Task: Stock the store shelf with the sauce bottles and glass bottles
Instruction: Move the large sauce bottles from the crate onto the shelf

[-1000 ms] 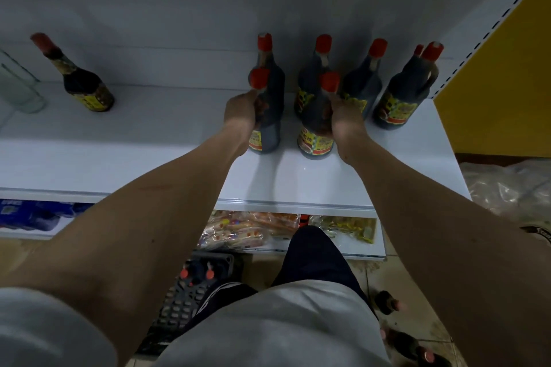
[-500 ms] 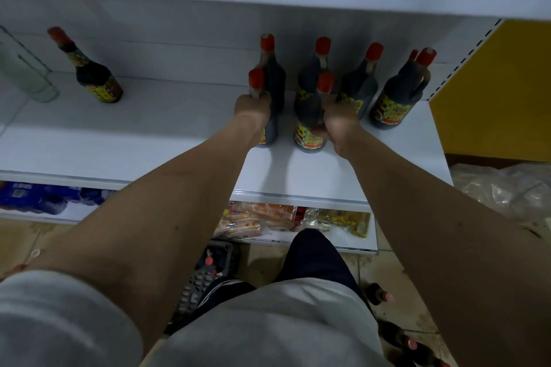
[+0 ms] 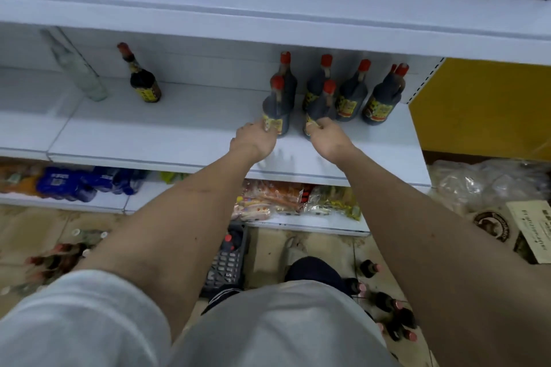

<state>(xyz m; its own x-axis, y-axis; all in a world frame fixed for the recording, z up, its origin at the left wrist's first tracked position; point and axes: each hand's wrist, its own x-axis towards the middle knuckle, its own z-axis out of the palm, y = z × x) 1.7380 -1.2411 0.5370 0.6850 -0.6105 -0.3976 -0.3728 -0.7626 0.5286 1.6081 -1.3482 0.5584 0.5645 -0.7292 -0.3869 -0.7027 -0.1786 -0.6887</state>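
Standing two sauce bottles on the shelf (image 3: 179, 140), front of the back row (image 3: 354, 89): left grip (image 3: 253, 140) holds one (image 3: 275, 110), right grip (image 3: 326, 137) pinches the other (image 3: 319, 107). More bottles (image 3: 384, 301) wait on the floor below the shelf; stocking partly done.

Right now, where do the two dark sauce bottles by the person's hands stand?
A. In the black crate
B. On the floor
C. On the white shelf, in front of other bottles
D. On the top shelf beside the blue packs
C: the left sauce bottle and the right sauce bottle stand upright on the white shelf, ahead of the back row of bottles.
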